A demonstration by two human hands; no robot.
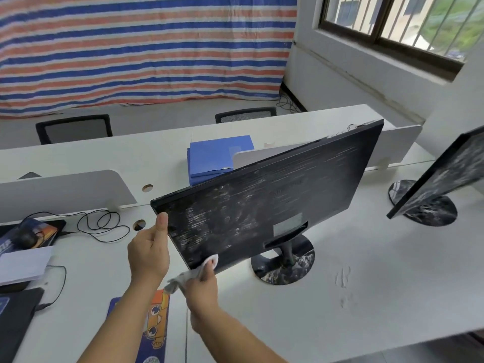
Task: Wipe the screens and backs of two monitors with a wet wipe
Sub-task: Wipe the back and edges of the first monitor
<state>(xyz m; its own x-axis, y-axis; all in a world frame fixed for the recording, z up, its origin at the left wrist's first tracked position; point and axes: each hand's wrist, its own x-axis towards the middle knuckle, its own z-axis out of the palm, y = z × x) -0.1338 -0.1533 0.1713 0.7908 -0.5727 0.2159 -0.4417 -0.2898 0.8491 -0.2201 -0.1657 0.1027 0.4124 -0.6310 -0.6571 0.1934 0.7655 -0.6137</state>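
Observation:
A black monitor [267, 195] stands on a round base [284, 265] in the middle of the white desk [366, 297], its dusty, streaked back turned toward me. My left hand [149, 251] grips its left edge, thumb on the back panel. My right hand [201, 284] presses a crumpled white wet wipe [193, 271] against the monitor's lower left corner. A second black monitor [445, 174], also smeared, stands at the right edge on its own round base [424, 205].
A stack of blue folders [214, 155] lies behind the near monitor beside low white dividers [60, 189]. At the left are a mouse [26, 237] with a looped cable [102, 224], papers [21, 265] and a cartoon mouse pad [154, 323]. Two black chairs [74, 128] stand beyond the desk.

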